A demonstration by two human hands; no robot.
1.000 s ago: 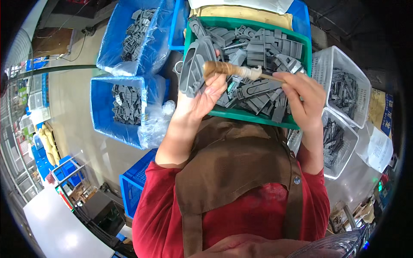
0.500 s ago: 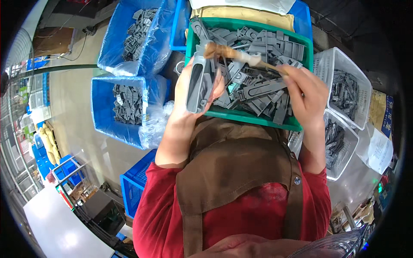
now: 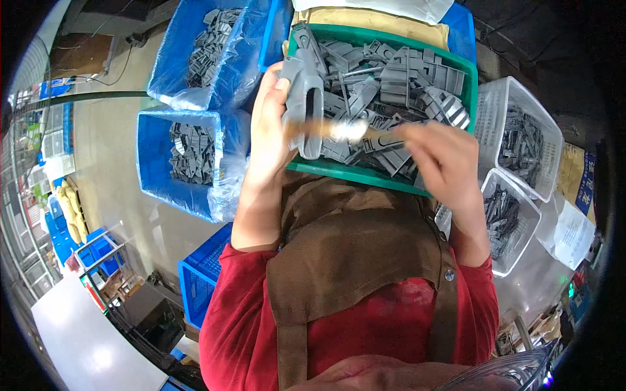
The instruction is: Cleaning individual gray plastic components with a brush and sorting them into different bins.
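Note:
My left hand [image 3: 266,120] grips a long grey plastic part [image 3: 312,98] with a slot-like opening, held tilted over the left end of a green bin [image 3: 352,173]. In my closed right hand [image 3: 447,156] is a brush-like tool [image 3: 352,131] with a thin wooden handle and a brown end. Motion smears the tool, so its exact kind is unclear. Its brown end lies across the lower part of the grey piece; I cannot tell if they touch. Many loose grey plastic parts [image 3: 391,78] fill the green bin beneath both hands.
Blue bins lined with clear plastic [image 3: 225,140] stand at the left, holding grey parts. White baskets [image 3: 551,150] of darker parts stand at the right. An empty-looking blue crate [image 3: 195,277] is beside my left elbow. Brown cardboard [image 3: 372,18] lies behind the green bin.
My right hand has moved left and nearer to me, and the tool's brown end has dropped from the upper to the lower part of the grey piece. My left hand has turned the piece slightly.

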